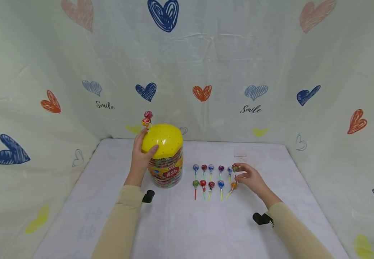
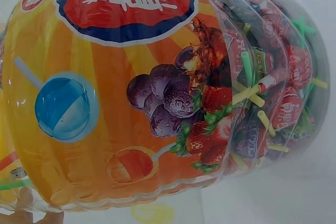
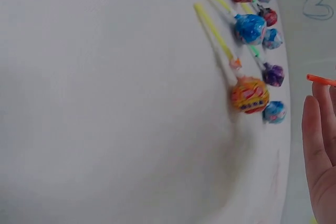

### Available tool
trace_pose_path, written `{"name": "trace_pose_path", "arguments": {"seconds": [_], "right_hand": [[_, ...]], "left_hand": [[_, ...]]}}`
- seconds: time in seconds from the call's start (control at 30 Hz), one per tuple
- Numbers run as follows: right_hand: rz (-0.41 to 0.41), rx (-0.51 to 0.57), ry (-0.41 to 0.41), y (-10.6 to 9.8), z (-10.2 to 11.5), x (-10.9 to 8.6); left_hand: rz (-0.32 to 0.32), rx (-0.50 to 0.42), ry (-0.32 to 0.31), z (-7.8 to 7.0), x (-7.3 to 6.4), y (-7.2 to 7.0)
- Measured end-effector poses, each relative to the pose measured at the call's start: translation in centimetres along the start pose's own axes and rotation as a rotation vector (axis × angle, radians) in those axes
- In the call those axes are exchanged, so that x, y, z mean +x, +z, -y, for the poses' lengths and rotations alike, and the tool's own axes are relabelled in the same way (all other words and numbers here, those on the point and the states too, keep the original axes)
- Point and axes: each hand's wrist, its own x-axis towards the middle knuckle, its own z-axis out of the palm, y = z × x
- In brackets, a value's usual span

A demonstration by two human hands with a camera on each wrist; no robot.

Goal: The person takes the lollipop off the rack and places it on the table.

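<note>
A big clear candy jar with a domed yellow lid stands on the table, packed with lollipops. My left hand grips it at the lid, thumb over the front. Two lollipops poke up past those fingertips; in the left wrist view a green stick shows by the fingers. My right hand pinches a lollipop with a red stick, at the right end of two rows. Its orange-red stick shows at the fingertips in the right wrist view. An orange lollipop lies just nearer.
Left of the right hand, several lollipops lie in two rows, among them a green one and a purple one. The white table ends at a hanging backdrop printed with hearts.
</note>
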Motion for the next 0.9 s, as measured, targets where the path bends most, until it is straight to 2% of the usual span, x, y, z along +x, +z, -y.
{"name": "trace_pose_path", "arguments": {"seconds": [0.17, 0.33, 0.47, 0.63, 0.9], "right_hand": [[-0.009, -0.020, 0.084, -0.8, -1.7, -0.5], [-0.028, -0.071, 0.207, -1.2, -3.1, -0.6], [-0.021, -0.086, 0.264, -1.3, -3.9, -0.7], [-0.004, -0.081, 0.273, -1.4, -4.3, -0.8], [0.040, -0.174, 0.237, -1.6, -4.6, -0.6]], "left_hand": [[0.001, 0.002, -0.003, 0.1, 0.1, 0.0], [-0.004, 0.001, 0.006, 0.1, 0.1, 0.0], [-0.009, 0.001, 0.003, 0.2, 0.1, 0.1], [-0.009, 0.000, 0.005, 0.2, 0.1, 0.1], [-0.008, 0.006, 0.001, 0.0, 0.1, 0.1]]}}
